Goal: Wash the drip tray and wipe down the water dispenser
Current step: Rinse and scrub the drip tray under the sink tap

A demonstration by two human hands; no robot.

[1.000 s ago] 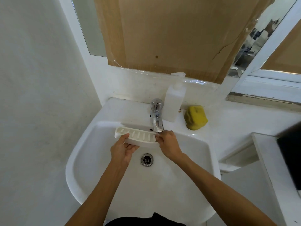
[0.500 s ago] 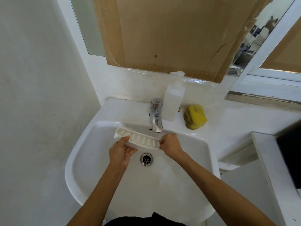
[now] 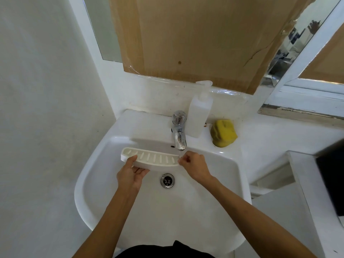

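A white slotted drip tray is held level over the basin of a white sink, just under the spout of a chrome tap. My left hand grips its near left part from below, thumb on the top edge. My right hand pinches the tray's right end, right under the spout. A thin stream of water seems to fall at that end. The water dispenser is out of view.
A white soap pump bottle and a yellow sponge stand on the sink ledge right of the tap. The drain lies below the tray. Cardboard covers the mirror. A white counter with a dark object is at the right.
The tray has stayed under the tap with only small shifts; both hands keep their hold, and my right hand's fingers have drawn to the tray's right tip.
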